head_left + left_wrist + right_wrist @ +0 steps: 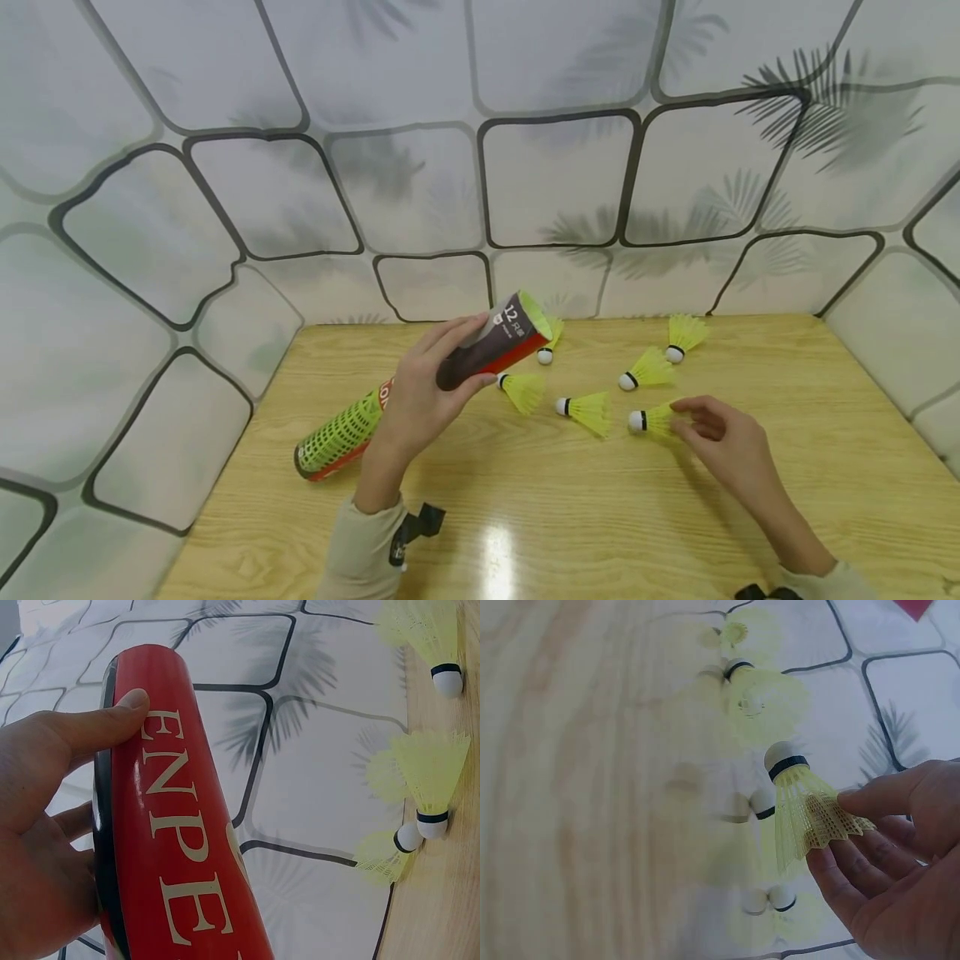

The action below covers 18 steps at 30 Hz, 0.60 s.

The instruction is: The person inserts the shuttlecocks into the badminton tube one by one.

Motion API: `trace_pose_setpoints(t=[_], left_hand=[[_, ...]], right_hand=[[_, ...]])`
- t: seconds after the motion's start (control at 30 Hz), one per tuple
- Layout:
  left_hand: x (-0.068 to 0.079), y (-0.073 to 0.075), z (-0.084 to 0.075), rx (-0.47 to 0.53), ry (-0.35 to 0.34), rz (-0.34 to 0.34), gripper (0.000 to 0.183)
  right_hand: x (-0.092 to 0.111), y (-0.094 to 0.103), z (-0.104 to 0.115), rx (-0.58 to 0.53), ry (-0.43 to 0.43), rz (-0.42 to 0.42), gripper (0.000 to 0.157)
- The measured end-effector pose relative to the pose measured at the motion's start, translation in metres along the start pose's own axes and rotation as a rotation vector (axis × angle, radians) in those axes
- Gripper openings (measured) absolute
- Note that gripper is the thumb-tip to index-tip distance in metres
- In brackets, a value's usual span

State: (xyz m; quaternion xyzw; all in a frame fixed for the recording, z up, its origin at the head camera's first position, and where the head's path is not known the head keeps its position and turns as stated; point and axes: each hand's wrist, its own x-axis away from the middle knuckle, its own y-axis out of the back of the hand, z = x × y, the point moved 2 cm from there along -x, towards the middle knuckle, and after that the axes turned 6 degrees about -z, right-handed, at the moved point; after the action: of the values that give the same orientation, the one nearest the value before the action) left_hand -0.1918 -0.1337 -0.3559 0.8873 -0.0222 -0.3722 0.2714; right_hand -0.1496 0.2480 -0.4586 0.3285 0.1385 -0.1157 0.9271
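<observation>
My left hand (420, 400) grips a shuttlecock tube (495, 346) around its upper part, holding it at a slant. The tube has a green netted side and a dark label reading 12; its raised end points right and shows yellow-green at the mouth. Part of it is hidden behind the palm. In the left wrist view its red side (169, 787) carries large white letters, with the thumb pressed on it. My right hand (731, 446) pinches a yellow shuttlecock (802, 802) by the rim of its skirt, white cork pointing away from the fingers.
Several more yellow shuttlecocks lie on the wooden table: one (588, 411) in the middle, one (522, 392) beside the tube's mouth, one (550, 342) partly behind it, two others (648, 369) farther right. A patterned cloth wall (555, 183) stands behind and at the sides.
</observation>
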Motion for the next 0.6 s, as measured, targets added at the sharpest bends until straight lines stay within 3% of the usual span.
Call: trace_pose_setpoints(t=[0.6], left_hand=[[0.0, -0.001, 0.001, -0.004, 0.003, -0.005, 0.073]], right_hand=[[-0.023, 0.034, 0.047, -0.108, 0.132, -0.193, 0.021]])
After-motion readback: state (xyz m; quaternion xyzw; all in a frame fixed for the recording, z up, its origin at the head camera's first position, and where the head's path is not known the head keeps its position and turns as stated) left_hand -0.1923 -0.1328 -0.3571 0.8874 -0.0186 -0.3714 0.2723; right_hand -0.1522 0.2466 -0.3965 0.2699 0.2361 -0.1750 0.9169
